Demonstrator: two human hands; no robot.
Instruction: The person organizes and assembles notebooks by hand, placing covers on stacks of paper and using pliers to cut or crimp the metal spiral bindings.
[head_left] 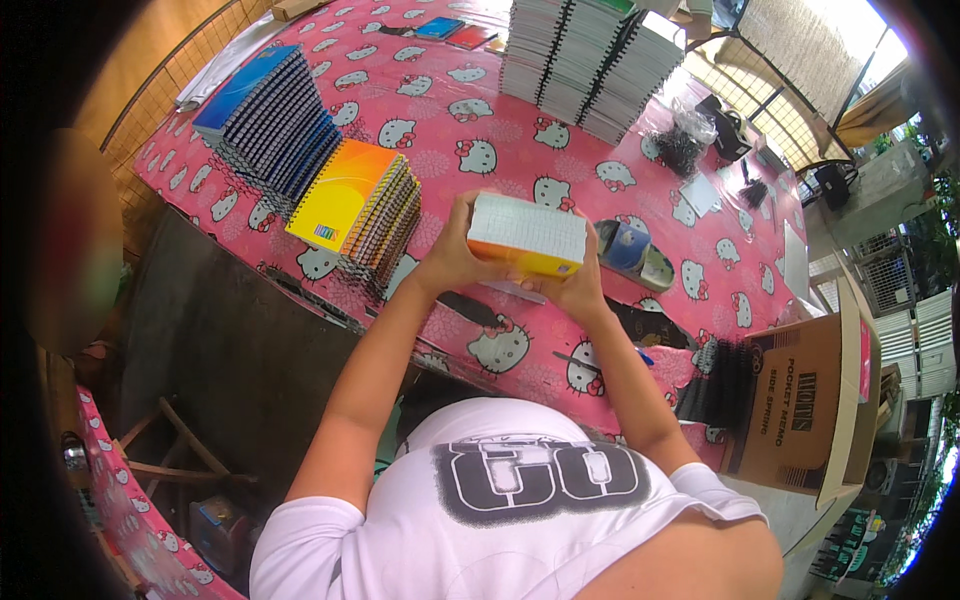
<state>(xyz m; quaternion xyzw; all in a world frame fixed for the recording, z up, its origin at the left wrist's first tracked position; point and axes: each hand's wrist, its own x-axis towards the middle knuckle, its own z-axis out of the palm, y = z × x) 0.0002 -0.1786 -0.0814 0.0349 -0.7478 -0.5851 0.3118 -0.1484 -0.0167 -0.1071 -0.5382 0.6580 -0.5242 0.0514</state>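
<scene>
Paper block [527, 225], white on its upper face and yellow-orange along its near side, is held at the centre of the frame, apparently just above a pink patterned counter [510, 160]. The grip is closed on it from both ends: left hand [455, 255] on the left end, right hand [582, 290] on the right, with fingers along the near side. Even pressure from both palms should keep the sheets flush; squeezing one end harder could fan them or skew a corner. Level handling looks safest.

Open counter lies above the hands, between the yellow notebooks [345, 195] at left and the tall white notebooks [590, 70] at the top. The near edge runs close below the left forearm, dropping to dark floor at lower left. Toward the lower right, black coils [715, 385] and a cardboard box [795, 405] crowd the right elbow's room.
</scene>
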